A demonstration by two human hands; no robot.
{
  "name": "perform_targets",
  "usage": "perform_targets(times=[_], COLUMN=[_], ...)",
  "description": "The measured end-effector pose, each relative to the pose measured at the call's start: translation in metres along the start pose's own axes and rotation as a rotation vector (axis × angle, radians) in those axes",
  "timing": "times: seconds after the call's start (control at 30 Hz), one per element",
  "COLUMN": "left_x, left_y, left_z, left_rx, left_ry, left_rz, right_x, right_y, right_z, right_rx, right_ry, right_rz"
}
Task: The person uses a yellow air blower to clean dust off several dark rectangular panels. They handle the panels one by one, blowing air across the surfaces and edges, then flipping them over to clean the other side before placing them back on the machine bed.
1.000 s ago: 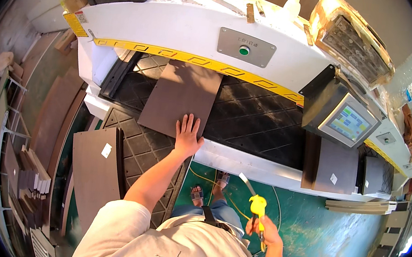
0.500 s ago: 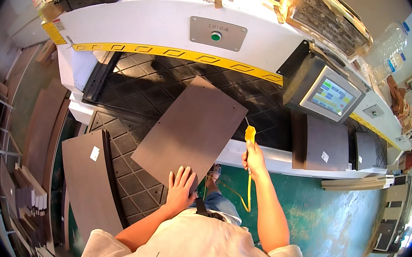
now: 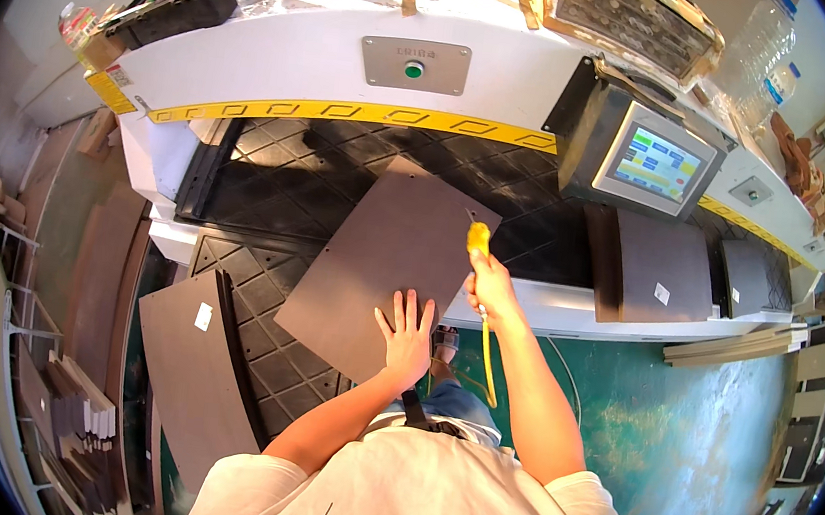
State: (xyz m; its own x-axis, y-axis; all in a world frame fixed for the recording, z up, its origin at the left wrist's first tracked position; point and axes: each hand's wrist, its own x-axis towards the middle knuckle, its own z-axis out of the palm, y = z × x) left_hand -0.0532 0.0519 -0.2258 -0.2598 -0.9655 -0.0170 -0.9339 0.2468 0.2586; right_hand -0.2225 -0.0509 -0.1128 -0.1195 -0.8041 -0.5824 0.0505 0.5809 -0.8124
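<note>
While the left hand (image 3: 408,338) lies flat with fingers spread on the near edge of a dark brown panel (image 3: 382,259), the right hand (image 3: 492,288) is closed around a yellow air nozzle (image 3: 478,238) whose tip points at the panel's right edge, its yellow hose (image 3: 489,356) hanging below. The panel rests tilted, half on the black ribbed surface (image 3: 279,183) of the white machine (image 3: 293,54), half overhanging toward the person. A touchscreen (image 3: 656,160) sits to the right.

Brown panel on black diamond-patterned belt
Panel (image 3: 382,264) plain dark brown; belt (image 3: 281,173) black, diamond-embossed; machine housing (image 3: 512,77) white with yellow-black stripe (image 3: 347,113); nozzle (image 3: 478,237) and hose (image 3: 488,351) yellow; floor (image 3: 665,435) mottled teal.
</note>
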Motion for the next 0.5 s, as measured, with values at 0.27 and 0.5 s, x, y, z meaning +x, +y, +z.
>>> perform_targets(times=[0.27, 0.5], left_x=[0.003, -0.006], left_y=[0.005, -0.003], left_z=[-0.004, -0.063], left_rx=[-0.136, -0.285], left_ry=[0.016, -0.131], left_rz=[-0.001, -0.042], right_x=[-0.017, -0.056], right_y=[0.017, -0.004], right_z=[-0.019, -0.03], right_rx=[0.115, 0.043], right_ry=[-0.034, -0.241], right_rz=[0.025, -0.11])
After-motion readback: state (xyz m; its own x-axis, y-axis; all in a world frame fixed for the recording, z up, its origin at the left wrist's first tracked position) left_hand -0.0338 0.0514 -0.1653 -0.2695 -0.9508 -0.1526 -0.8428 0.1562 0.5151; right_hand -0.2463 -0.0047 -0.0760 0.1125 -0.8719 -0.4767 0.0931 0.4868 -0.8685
